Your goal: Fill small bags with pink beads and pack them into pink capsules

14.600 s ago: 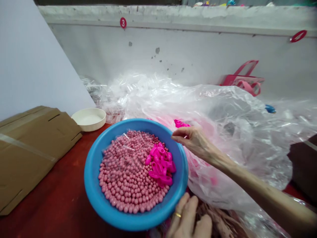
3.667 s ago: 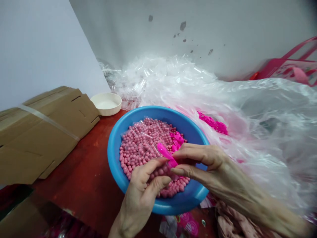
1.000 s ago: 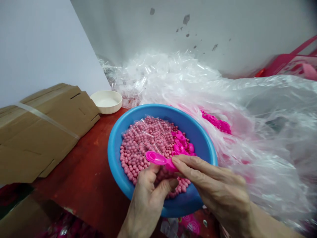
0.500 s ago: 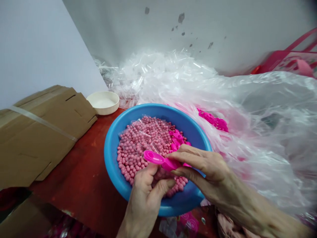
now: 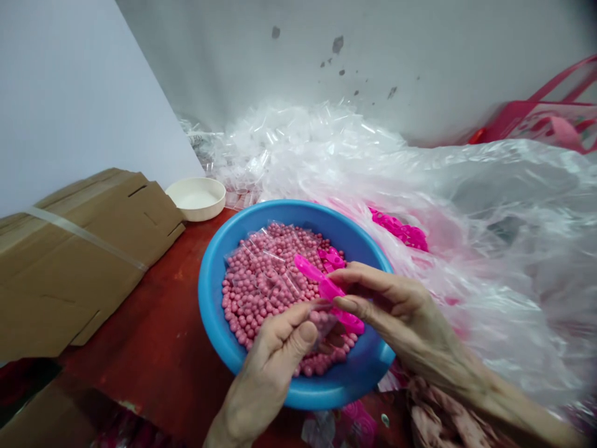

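**Item 1:** a pink plastic spoon (image 5: 329, 289), lying slantwise above the basin, bowl end pointing away from the person, pinched between the thumb and fingers of the right hand (image 5: 396, 311).

**Item 2:** a small clear plastic bag (image 5: 324, 323), gathered in the closed fingers of the left hand (image 5: 265, 373), just beside the spoon's lower end. The two hands nearly touch.

**Item 3:** a blue plastic basin (image 5: 293, 395) beneath both hands, holding a mass of pink beads (image 5: 261, 298), a clear bag (image 5: 265, 255) lying on them, and a few more pink spoons (image 5: 331, 258) by the far rim.

**Surroundings:** the basin stands on a red tabletop (image 5: 140, 311). To its left are a flattened cardboard box (image 5: 79, 255) with strapping and a cream dish (image 5: 196, 199). Behind and to the right lie a heap of clear bags (image 5: 298, 137) and a loose plastic sheet (image 5: 494, 249), with pink parts (image 5: 401, 230) on or under it. Farther right, against a stained wall (image 5: 280, 62), is a pink tote bag (image 5: 545, 121).
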Action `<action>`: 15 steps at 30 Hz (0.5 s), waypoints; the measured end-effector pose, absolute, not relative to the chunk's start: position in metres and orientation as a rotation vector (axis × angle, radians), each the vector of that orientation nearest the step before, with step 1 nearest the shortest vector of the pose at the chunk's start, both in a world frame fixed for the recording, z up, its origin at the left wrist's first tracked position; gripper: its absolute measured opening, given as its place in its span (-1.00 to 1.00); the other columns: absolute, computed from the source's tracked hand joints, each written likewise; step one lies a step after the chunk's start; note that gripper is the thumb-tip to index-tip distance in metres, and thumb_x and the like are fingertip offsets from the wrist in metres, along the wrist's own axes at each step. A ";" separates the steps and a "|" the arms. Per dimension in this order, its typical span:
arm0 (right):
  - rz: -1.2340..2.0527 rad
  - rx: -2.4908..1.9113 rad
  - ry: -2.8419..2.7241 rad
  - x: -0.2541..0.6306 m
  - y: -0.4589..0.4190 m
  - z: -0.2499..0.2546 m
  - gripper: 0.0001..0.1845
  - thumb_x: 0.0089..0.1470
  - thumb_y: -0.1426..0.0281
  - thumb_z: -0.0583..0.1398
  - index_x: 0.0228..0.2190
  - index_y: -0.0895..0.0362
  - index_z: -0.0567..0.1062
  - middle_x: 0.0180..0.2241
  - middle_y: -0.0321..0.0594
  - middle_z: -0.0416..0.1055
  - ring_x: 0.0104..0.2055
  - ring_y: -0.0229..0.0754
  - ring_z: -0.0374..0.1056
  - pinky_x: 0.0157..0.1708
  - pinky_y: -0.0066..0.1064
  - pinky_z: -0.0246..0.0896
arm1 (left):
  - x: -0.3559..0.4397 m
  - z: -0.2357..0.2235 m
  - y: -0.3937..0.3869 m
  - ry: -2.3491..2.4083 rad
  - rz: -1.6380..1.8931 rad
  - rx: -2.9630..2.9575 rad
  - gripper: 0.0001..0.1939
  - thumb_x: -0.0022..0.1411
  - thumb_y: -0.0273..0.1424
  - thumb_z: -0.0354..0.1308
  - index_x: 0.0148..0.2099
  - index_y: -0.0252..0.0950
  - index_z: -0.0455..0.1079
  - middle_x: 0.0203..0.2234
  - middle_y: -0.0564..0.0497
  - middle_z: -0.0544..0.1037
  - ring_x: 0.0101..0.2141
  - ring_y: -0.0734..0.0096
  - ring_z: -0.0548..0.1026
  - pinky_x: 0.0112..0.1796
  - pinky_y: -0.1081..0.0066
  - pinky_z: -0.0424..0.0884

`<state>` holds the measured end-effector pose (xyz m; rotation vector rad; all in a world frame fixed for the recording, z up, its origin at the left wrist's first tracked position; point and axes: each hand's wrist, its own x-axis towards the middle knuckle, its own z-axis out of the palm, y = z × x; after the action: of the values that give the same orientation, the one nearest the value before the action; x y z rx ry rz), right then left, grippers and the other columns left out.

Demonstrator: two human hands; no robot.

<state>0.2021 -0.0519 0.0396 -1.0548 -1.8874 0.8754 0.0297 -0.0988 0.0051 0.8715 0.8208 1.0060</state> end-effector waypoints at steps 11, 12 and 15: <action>1.342 -1.260 -1.256 0.191 -0.071 0.049 -0.77 -0.10 0.27 0.35 -0.32 0.05 0.59 -0.40 -0.34 0.56 -0.40 -0.30 0.42 -0.40 -0.58 0.35 | 0.045 0.011 -0.094 0.998 1.218 0.621 -0.56 -0.34 -0.75 0.37 -0.35 -0.30 0.41 -0.65 0.25 0.46 -0.63 0.65 0.38 -0.59 0.68 0.36; 1.336 -1.254 -1.281 0.189 -0.074 0.050 -0.79 -0.09 0.28 0.34 -0.33 0.04 0.59 -0.41 -0.35 0.56 -0.40 -0.30 0.42 -0.41 -0.59 0.34 | 0.046 0.012 -0.095 1.001 1.210 0.647 -0.59 -0.30 -0.74 0.36 -0.37 -0.29 0.39 -0.66 0.27 0.45 -0.63 0.67 0.37 -0.59 0.69 0.35; 1.216 -1.243 -1.449 0.185 -0.080 0.052 -0.88 -0.03 0.33 0.30 -0.36 0.03 0.58 -0.42 -0.38 0.55 -0.39 -0.30 0.44 -0.41 -0.59 0.33 | 0.047 0.014 -0.096 1.009 1.163 0.722 -0.68 -0.19 -0.73 0.30 -0.39 -0.28 0.39 -0.67 0.27 0.45 -0.62 0.69 0.36 -0.56 0.71 0.33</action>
<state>0.1852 -0.0801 0.0521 -1.2425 -1.4487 1.2165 0.0466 -0.0963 0.0137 0.7224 1.0091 1.1630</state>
